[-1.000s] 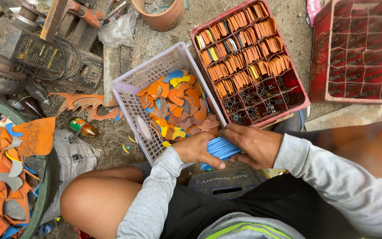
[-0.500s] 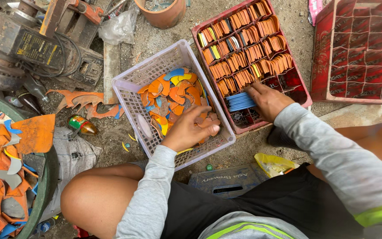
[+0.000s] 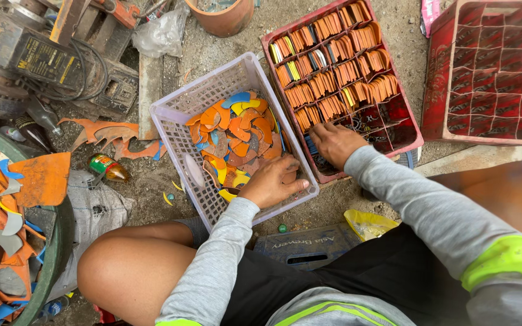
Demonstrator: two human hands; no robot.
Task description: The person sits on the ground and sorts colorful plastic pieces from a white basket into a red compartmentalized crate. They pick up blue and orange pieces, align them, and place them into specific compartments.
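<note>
The left hand (image 3: 270, 184) is laid, fingers curled, on orange, blue and yellow plastic cut-outs (image 3: 237, 136) heaped in a pale lilac mesh basket (image 3: 179, 115); a closed grip on any piece cannot be confirmed. The right hand (image 3: 333, 143) is pressed into a compartment of the red divided crate (image 3: 415, 130), its grip hidden. Upright orange stacks (image 3: 333, 57) are held in the far compartments.
</note>
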